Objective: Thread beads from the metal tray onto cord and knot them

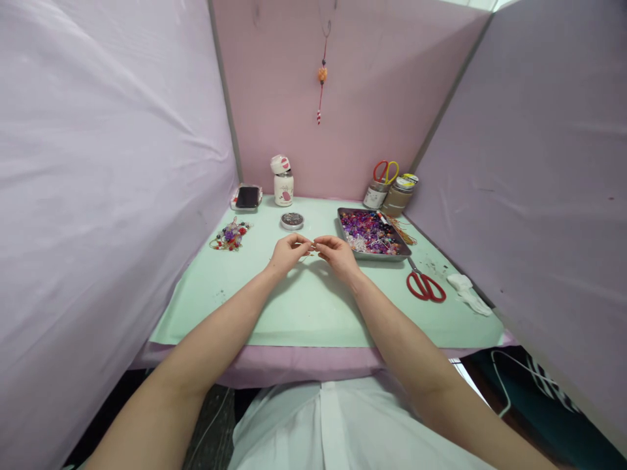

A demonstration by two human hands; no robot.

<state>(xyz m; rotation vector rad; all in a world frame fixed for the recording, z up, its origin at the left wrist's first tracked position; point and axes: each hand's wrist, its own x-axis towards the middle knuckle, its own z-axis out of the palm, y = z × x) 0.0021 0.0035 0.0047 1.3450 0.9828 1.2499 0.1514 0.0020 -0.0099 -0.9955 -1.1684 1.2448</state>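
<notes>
My left hand (289,253) and my right hand (337,254) meet over the middle of the table, fingertips almost touching. Both are closed in a pinch on a thin cord (307,255), of which only a short bit shows below the fingers; any bead on it is too small to make out. Just right of my right hand lies a metal tray (377,258) full of purple, red and clear beads (365,230). Beyond my left hand stands a round tin (292,222) with small dark contents.
Red-handled scissors (426,287) and crumpled white tissue (467,294) lie at right. A beaded bundle (231,235) and a phone (247,197) are at left. Behind stand a white bottle (283,189) and jars (399,196). A beaded pendant (322,74) hangs on the pink back wall.
</notes>
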